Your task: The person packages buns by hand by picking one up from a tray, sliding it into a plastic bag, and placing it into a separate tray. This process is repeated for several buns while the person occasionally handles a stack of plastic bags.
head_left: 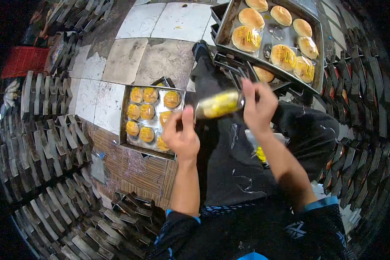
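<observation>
My left hand (182, 135) pinches one end of a bun in a clear wrapper with yellow print (220, 104). At the wrapper's other end, my right hand (260, 106) has thumb and fingers closed on the plastic. The wrapped bun is stretched between both hands above my lap and is blurred. Just beyond my left hand lies a metal tray (156, 129) with several wrapped buns (147, 111) in rows. Past my right hand stands another metal tray (240, 53), holding bare buns (281, 15) and wrapped buns (283, 57).
Clear plastic wrappers with yellow print (261, 154) lie on my lap beneath my right forearm. Stacked dark metal pans (52, 156) line the left side, and more stacked pans (359, 86) stand on the right. A red crate (25, 61) sits at far left on the tiled floor (173, 21).
</observation>
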`<state>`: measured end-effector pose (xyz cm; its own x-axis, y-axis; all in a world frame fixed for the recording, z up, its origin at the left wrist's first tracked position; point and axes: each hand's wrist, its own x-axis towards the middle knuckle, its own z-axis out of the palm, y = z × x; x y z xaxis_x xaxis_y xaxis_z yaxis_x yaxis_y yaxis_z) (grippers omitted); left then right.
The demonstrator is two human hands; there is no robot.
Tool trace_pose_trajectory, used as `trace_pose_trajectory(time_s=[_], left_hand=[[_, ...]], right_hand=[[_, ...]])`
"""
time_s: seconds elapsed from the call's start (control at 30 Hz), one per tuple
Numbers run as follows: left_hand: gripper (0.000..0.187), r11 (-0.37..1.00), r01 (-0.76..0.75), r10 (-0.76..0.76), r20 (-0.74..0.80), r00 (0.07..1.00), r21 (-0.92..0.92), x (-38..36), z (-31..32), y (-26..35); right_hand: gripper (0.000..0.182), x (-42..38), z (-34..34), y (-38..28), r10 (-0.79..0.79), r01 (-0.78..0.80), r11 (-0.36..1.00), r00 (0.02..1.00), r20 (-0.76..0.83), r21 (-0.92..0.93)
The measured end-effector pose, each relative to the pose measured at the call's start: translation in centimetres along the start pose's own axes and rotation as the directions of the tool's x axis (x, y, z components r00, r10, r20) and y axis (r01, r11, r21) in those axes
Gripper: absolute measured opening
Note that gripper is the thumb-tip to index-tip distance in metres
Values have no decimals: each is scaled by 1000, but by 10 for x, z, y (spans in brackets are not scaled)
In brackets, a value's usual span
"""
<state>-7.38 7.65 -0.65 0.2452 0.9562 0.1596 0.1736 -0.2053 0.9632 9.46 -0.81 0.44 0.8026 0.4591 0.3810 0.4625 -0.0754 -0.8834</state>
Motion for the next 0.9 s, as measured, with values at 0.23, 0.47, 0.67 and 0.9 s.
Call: trace_pose_trajectory(time_s=[0.23, 0.47, 0.67, 0.9], left_hand=[[13, 936, -2, -64, 179, 982, 351, -106, -64, 1], [18, 980, 171, -176, 50, 983, 100, -59, -62, 43], [27, 943, 333, -324, 208, 923, -9, 7, -29, 28], [21, 926, 376, -362, 206, 909, -34, 5, -27, -5]], right_hand=[[38, -131, -58, 6, 482, -415, 874, 807, 343, -251], [9, -42, -81, -36, -116, 149, 988, 896, 429, -44], [67, -22, -30, -20, 76, -33, 997, 620, 781, -71], [49, 92, -84, 50, 575, -653, 736, 742, 346, 178]])
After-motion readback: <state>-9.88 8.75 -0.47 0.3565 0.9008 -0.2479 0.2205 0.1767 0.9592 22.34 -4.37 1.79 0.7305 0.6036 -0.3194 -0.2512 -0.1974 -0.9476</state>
